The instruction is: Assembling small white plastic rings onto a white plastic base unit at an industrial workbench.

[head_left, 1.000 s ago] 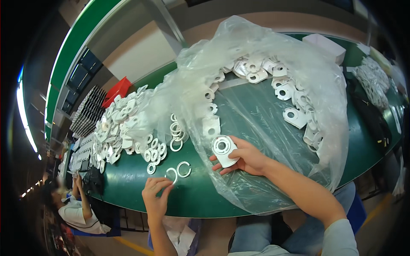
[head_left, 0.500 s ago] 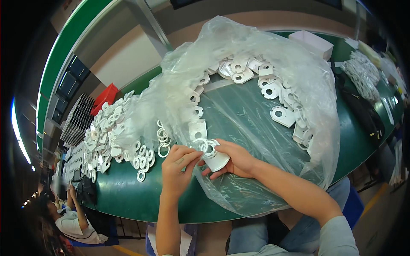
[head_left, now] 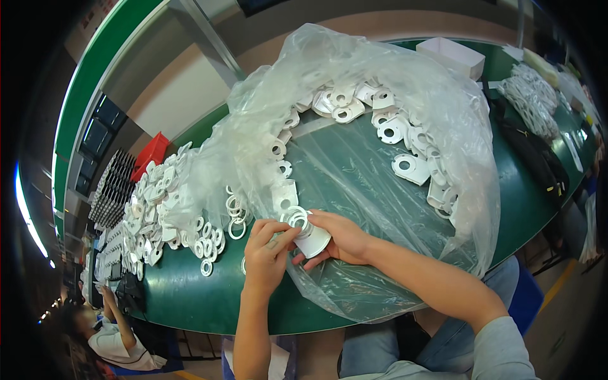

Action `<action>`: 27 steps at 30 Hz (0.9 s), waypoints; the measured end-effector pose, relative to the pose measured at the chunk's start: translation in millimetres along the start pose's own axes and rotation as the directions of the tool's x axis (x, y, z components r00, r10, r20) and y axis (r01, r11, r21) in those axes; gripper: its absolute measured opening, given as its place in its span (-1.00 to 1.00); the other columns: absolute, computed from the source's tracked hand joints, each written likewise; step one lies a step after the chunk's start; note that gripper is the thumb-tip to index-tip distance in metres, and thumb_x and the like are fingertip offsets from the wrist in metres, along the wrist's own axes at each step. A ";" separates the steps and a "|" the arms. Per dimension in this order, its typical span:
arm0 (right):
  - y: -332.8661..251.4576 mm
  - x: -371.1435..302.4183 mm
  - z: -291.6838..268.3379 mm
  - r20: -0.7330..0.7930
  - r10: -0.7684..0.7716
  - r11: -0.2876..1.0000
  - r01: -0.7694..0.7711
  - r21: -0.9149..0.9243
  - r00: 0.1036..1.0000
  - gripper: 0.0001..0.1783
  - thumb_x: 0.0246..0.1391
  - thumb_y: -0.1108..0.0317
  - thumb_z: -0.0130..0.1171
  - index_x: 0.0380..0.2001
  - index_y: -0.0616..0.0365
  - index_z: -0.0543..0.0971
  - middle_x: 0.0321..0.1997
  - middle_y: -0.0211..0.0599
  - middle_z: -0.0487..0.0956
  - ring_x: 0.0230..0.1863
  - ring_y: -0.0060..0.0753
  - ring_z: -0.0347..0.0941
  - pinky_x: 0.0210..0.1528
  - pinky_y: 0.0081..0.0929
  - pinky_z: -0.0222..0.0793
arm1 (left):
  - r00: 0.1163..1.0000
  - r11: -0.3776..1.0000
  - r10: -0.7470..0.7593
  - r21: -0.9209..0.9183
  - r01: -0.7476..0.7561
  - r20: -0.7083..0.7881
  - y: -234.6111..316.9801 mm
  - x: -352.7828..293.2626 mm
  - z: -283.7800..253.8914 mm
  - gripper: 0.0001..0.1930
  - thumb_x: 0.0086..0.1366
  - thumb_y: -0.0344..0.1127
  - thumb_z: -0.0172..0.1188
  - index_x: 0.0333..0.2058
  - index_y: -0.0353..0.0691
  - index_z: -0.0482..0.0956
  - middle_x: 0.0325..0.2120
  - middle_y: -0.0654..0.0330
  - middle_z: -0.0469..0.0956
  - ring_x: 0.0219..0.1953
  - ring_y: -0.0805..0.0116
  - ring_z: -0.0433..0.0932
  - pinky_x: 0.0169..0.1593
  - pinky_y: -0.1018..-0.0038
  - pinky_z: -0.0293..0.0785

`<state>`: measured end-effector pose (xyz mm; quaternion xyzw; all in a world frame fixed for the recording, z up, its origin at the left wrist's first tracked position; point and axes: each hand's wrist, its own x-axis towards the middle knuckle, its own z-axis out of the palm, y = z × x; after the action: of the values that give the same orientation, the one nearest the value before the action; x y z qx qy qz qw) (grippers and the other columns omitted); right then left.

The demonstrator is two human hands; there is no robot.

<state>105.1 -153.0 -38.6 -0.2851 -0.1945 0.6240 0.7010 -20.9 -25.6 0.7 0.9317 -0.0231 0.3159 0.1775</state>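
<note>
My right hand (head_left: 342, 238) grips a white plastic plate with a round hole (head_left: 315, 243), thumb on its upper edge and fingers under it. My left hand (head_left: 268, 249) is closed, its thumb and fingertips pinching a white ring (head_left: 295, 216) against the plate's round opening. Whether the ring is seated in the opening cannot be made out. Just beyond, another white plate (head_left: 284, 193) lies on a clear plastic bag (head_left: 361, 209). Loose white rings (head_left: 236, 227) lie left of my hands.
More white plates (head_left: 415, 168) lie in an arc on the bag. A large heap of white parts (head_left: 158, 196) covers the left of the green table (head_left: 190, 297), by a red bin (head_left: 151, 155). A white box (head_left: 451, 56) and a black bag (head_left: 532, 152) are right. Another person (head_left: 120, 342) sits far left.
The ring in my left hand now lies closer over the plate's opening, and the plate is tilted to face up more. The whole view has shifted slightly.
</note>
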 end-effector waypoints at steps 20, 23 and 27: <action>3.3 -1.7 0.6 -0.018 -0.017 0.999 0.016 -0.037 1.000 -0.65 0.27 0.17 -0.16 0.03 0.11 0.26 -0.04 -0.22 0.39 -0.08 -0.26 0.46 -0.30 -0.18 0.60 | 0.938 0.871 0.278 0.358 -0.338 0.209 11.9 -11.3 0.5 -0.56 -0.17 -0.45 0.21 -0.19 -0.34 0.56 -0.30 0.21 0.44 -0.21 0.23 0.43 -0.19 0.36 0.45; 3.0 -2.5 4.3 -0.045 -0.023 0.998 0.020 -0.067 0.999 -0.66 0.25 0.19 -0.14 0.02 0.09 0.28 -0.04 -0.25 0.40 -0.09 -0.31 0.46 -0.30 -0.22 0.60 | 0.914 0.836 0.296 0.388 -0.388 0.276 16.9 -10.8 -3.5 -0.58 -0.14 -0.45 0.20 -0.21 -0.46 0.54 -0.30 0.16 0.43 -0.22 0.22 0.42 -0.20 0.37 0.44; 8.5 1.9 3.9 -0.106 -0.045 0.984 0.026 -0.175 0.993 -0.67 0.23 0.23 -0.10 0.03 0.04 0.30 -0.08 -0.35 0.41 -0.13 -0.44 0.45 -0.30 -0.33 0.57 | 0.908 0.810 0.313 0.421 -0.408 0.279 26.0 -9.2 5.3 -0.62 -0.12 -0.44 0.20 -0.26 -0.51 0.53 -0.28 0.12 0.44 -0.24 0.21 0.41 -0.22 0.37 0.43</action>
<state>96.4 -150.0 -41.2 -0.3750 -0.2143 0.5756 0.6944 -29.2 -52.4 -0.4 0.9513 -0.1404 0.2465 -0.1203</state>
